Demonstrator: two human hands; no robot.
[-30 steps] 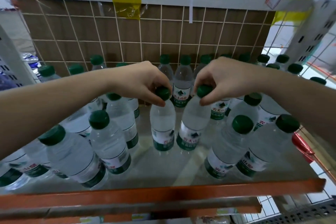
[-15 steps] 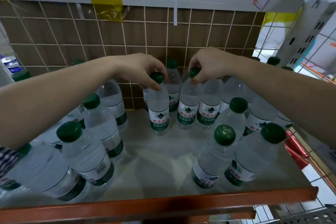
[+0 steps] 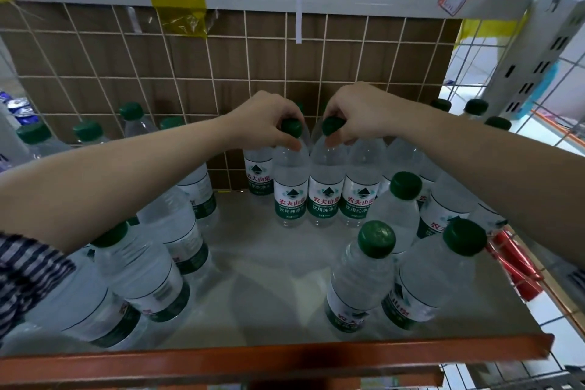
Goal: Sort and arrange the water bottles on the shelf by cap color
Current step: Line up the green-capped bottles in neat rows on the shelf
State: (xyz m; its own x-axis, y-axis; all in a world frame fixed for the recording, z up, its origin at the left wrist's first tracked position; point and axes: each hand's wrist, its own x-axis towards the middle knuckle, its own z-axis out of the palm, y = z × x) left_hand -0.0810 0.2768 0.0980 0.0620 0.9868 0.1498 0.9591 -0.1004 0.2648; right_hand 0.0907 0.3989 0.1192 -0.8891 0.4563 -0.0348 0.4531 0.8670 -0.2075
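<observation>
Clear water bottles with green caps stand on the grey shelf (image 3: 272, 288). My left hand (image 3: 266, 120) grips the green cap of one bottle (image 3: 290, 187) at the back centre. My right hand (image 3: 357, 114) grips the cap of the bottle (image 3: 326, 190) right beside it. Both bottles stand upright on the shelf, touching each other, next to two more bottles in a row by the back wall. Several other green-capped bottles stand at the left (image 3: 142, 272) and at the right (image 3: 364, 275).
A white wire grid (image 3: 190, 73) over brown cardboard closes the back. An orange rail (image 3: 285, 361) edges the shelf front. A white beam with yellow tape (image 3: 177, 0) runs overhead. Red packaging (image 3: 512, 266) sits past the right edge. Bare shelf lies in the front middle.
Both hands have carried their two bottles from the shelf's middle to the back, setting them side by side in the row near the grid.
</observation>
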